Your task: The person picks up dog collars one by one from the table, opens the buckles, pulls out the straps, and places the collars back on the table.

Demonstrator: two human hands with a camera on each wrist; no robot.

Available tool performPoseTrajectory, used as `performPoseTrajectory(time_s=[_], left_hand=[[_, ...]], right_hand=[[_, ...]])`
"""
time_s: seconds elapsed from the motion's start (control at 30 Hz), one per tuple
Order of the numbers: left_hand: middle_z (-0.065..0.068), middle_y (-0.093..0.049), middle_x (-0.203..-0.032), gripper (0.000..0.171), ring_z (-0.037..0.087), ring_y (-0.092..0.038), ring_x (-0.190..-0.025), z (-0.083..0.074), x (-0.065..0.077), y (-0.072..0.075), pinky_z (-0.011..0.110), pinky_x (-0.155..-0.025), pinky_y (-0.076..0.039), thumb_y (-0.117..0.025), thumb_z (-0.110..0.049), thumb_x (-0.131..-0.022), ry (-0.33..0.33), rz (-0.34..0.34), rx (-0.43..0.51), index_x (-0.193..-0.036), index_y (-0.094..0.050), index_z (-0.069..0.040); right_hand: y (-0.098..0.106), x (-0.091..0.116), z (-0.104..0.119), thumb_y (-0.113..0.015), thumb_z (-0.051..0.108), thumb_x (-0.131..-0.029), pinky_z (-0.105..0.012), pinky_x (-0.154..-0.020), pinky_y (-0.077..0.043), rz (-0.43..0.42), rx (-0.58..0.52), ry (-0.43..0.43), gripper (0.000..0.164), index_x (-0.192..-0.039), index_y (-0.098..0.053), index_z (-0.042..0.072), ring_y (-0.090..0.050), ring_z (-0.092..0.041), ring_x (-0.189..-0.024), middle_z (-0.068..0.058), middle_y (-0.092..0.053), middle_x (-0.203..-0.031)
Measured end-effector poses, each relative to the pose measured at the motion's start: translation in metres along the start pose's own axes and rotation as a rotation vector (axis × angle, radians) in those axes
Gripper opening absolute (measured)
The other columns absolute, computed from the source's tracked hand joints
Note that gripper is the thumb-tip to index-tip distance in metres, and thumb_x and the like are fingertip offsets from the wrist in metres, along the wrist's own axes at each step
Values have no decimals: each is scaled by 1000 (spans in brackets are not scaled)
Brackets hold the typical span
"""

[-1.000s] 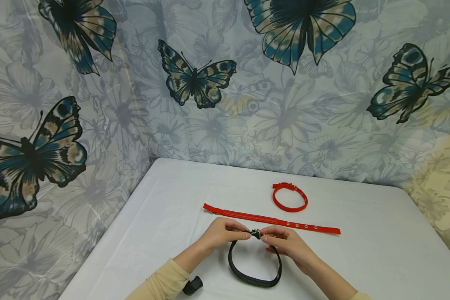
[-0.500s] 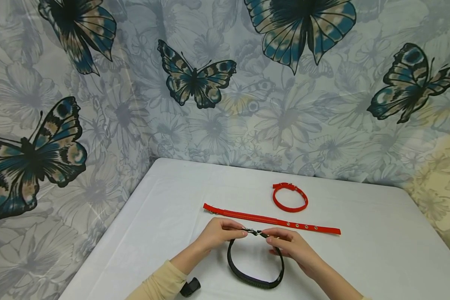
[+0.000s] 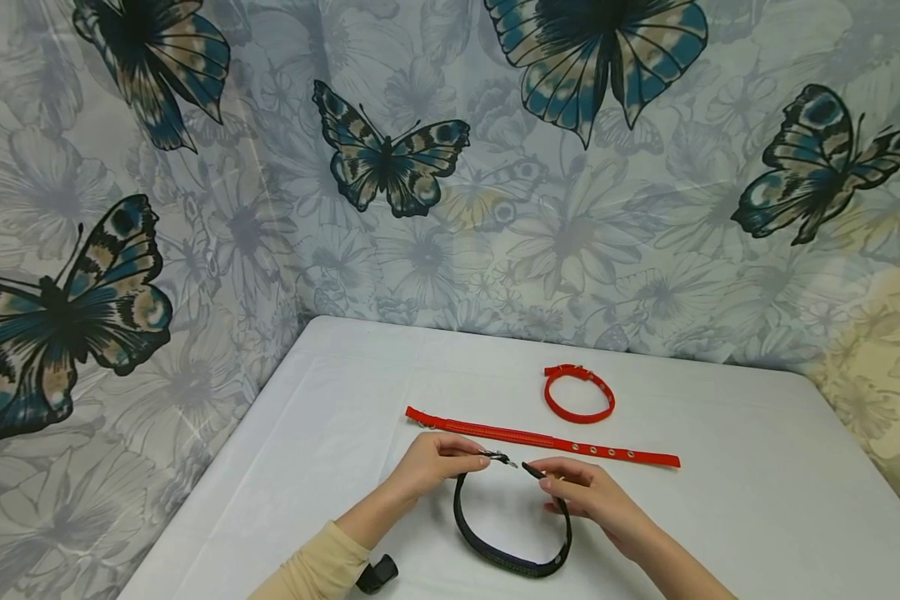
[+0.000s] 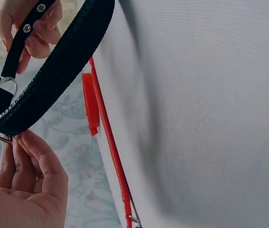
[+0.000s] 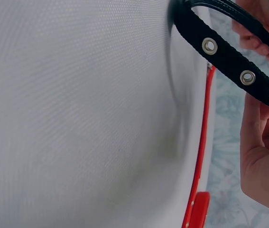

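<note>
One red strap (image 3: 542, 439) and red loop (image 3: 581, 418) lie beyond the black collar (image 3: 506, 563).

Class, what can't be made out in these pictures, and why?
Head view: what the black object is; the sleeve overlaps it.
Head view: how the red collar fastens; too small.
Left wrist view: both ends of the red strap; the black collar hides one, the bottom edge cuts off the other.
Right wrist view: the black collar's holed tip; cut off by the right edge.
</note>
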State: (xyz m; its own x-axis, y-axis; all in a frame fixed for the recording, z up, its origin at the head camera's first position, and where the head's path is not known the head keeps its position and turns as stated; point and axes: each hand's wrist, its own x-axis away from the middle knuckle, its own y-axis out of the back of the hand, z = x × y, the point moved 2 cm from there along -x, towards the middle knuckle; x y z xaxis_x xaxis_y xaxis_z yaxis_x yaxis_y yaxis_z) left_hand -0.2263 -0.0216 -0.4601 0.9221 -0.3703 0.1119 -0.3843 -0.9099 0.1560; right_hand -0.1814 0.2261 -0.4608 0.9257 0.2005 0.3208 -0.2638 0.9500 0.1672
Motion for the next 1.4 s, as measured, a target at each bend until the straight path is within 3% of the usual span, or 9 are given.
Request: performPoseTrajectory(time_s=[0.17,0.37,0.57,0.73,0.9,1.03,1.17,1.4], left_hand=[[0,-74,-91,24,12,-65,-85,0,1,2,31,-73,-51,-79,-26,-82,1,-2,16,-101,-76,-12],[1,-74,-92,27,13,-65,-85,-1,3,9,31,-73,-54,-79,-25,-83,-13,13,54,-104,-75,-9],[3,-70,-96,30,16,-66,-89,-4,1,22,33,-76,-56,-78,-20,-83,-59,30,102,-107,-71,-4],[5,-67,-94,29,17,-65,-88,-6,-3,32,35,-77,-57,-78,-15,-83,-105,29,116,-106,-67,0],[3,-67,-93,26,18,-61,-93,-4,-5,37,34,-77,-56,-77,-10,-83,-149,15,80,-103,-63,-1],[4,-67,-95,26,19,-60,-96,0,-8,39,42,-89,-48,-75,-8,-83,-213,-21,23,-104,-60,-2],[7,-66,-98,31,21,-59,-97,3,-10,39,50,-97,-40,-73,-1,-83,-257,-45,-12,-109,-57,-1],[7,-65,-101,35,23,-58,-101,7,-11,39,51,-96,-43,-72,3,-83,-277,-89,-74,-114,-58,-4]], right_hand=[[4,4,-2,-70,30,-91,-42,-83,-55,-63,5,-12,43,-123,-64,2,-62,-28,-99,-13,-62,-113],[19,10,0,-69,30,-91,-40,-86,-54,-81,-10,5,41,-121,-64,2,-65,-29,-95,-13,-62,-112],[41,18,6,-68,26,-92,-34,-87,-53,-134,-27,60,43,-125,-61,-1,-63,-26,-103,-12,-62,-118],[58,25,10,-68,22,-93,-33,-85,-55,-213,14,150,43,-123,-59,-6,-65,-19,-97,-4,-68,-105],[73,30,6,-69,22,-92,-33,-80,-56,-302,97,253,37,-117,-62,-5,-67,-13,-89,-3,-69,-101],[85,33,2,-68,23,-93,-34,-80,-57,-324,131,289,35,-116,-62,-3,-67,-11,-91,-5,-69,-104],[93,36,-1,-67,20,-94,-32,-78,-57,-342,118,300,36,-116,-58,-6,-67,-9,-91,-2,-68,-103],[99,36,-13,-69,17,-92,-29,-78,-56,-339,66,259,37,-116,-56,-8,-68,-7,-90,0,-70,-100]])
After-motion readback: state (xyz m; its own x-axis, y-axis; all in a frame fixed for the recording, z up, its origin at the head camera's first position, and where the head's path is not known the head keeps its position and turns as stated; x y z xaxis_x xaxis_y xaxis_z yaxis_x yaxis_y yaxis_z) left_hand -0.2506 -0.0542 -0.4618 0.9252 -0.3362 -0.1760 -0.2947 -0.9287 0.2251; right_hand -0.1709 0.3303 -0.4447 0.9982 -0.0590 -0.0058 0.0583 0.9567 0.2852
